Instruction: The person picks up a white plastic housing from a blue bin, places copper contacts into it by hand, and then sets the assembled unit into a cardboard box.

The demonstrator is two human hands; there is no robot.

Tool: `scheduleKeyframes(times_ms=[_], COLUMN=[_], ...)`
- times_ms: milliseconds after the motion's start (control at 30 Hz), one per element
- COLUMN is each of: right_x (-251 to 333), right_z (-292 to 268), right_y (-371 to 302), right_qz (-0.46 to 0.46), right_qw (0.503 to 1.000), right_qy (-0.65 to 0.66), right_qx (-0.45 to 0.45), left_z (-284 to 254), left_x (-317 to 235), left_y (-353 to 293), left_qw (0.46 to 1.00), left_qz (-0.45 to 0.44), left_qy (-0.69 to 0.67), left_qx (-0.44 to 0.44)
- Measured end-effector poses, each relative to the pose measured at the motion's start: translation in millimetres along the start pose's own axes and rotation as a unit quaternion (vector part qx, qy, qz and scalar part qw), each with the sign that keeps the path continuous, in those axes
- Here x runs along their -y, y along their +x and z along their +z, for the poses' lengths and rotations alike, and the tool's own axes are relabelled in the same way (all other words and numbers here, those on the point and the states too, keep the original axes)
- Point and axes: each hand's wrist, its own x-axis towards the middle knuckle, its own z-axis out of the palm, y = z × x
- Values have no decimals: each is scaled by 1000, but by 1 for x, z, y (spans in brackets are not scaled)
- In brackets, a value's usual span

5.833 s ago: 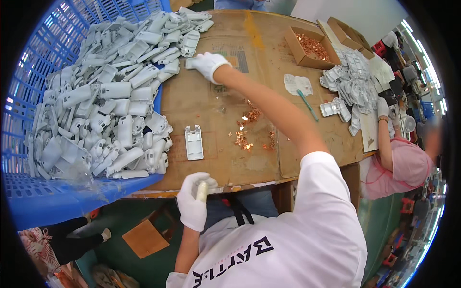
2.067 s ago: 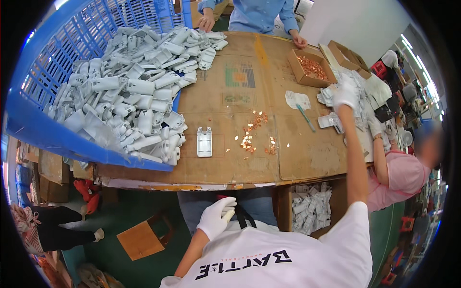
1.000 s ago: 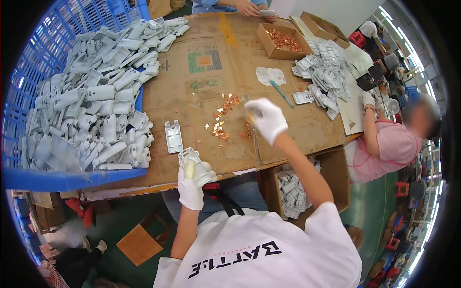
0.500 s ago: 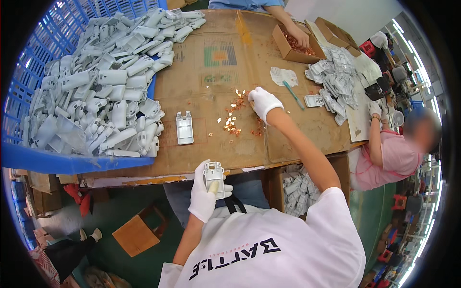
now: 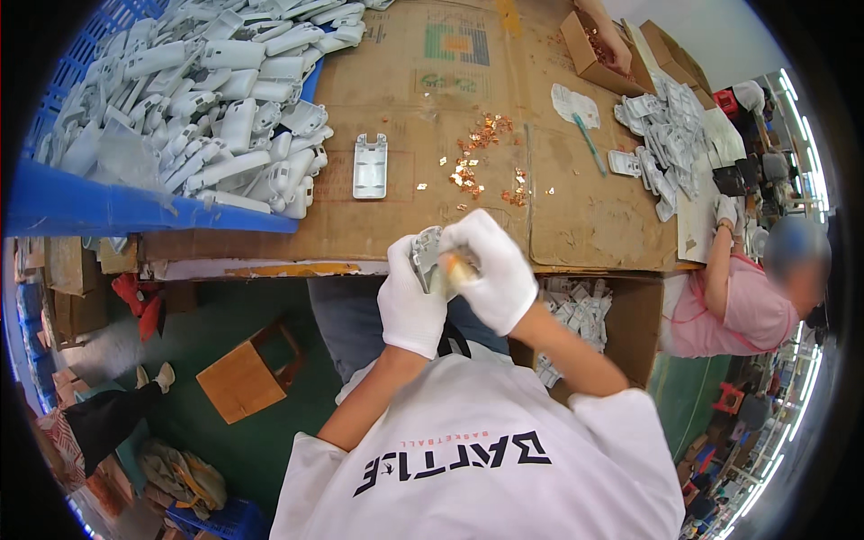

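My left hand, in a white glove, is closed round a pale plastic casing, tilted up near the table's front edge. My gloved right hand is against the casing's right side with its fingers curled together. Motion blur and the fingers hide what it may pinch, though an orange-yellow patch shows at the fingertips. Small copper-coloured metal pieces lie scattered on the cardboard-covered table beyond my hands. To their left, a single open casing lies with its hollow side up.
A blue crate heaped with casings stands at left. At right lie a teal pen, paper and more casings. A co-worker's hand reaches into a cardboard box. Another person sits at right.
My right hand has come back from the copper pieces to the casing in my left hand. The left hand has lifted and turned the casing. The whole view has shifted.
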Motion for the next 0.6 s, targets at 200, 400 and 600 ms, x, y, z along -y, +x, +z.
scheduleKeyframes(times_ms=[200,400,600], right_x=[-13,-9,-17], right_z=[42,52,29], right_y=[-23,-33,-64], right_qz=[-15,86,144], right_qw=[986,979,985], right_qy=[-74,-39,-94], right_qx=[-148,-180,28], left_z=[1,-6,-29], left_x=[2,24,37], left_y=[-19,-34,-56], left_qw=[994,988,989], left_qz=[71,74,85], left_qy=[73,114,66], left_qx=[-42,-67,99])
